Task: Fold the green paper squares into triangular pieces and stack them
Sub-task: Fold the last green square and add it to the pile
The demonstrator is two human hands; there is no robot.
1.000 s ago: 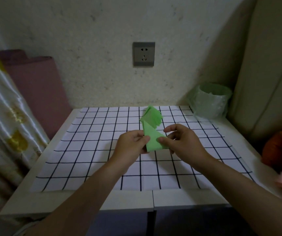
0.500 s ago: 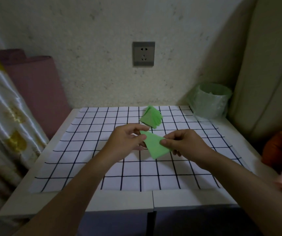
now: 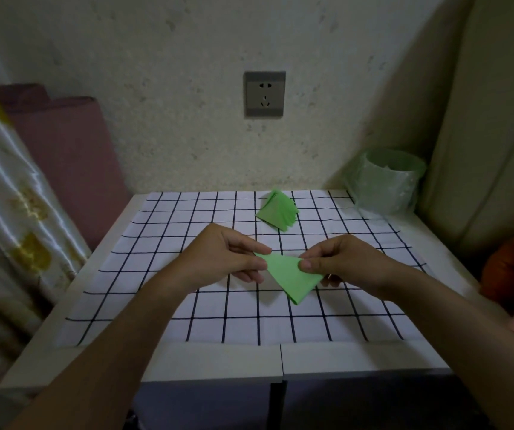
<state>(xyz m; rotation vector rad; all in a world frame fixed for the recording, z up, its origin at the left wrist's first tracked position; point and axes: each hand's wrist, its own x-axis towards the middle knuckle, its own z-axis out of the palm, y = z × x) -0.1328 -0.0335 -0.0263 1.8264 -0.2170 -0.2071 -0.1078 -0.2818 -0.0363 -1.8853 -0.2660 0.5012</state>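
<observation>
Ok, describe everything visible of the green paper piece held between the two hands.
The green paper piece is thin, matte, folded roughly triangular, one corner pointing toward the person. The left hand pinches its left corner, the right hand its right corner. It is held over the checked cloth, apart from the green stack.

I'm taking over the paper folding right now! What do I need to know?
Left hand pinches the left corner of the folded green paper; right hand pinches its right edge, above the checked cloth.
The green paper pile lies at the cloth's far side.
Done: this piece is folded to a rough triangle.
Left: finish the creases, add it to the pile.
</observation>
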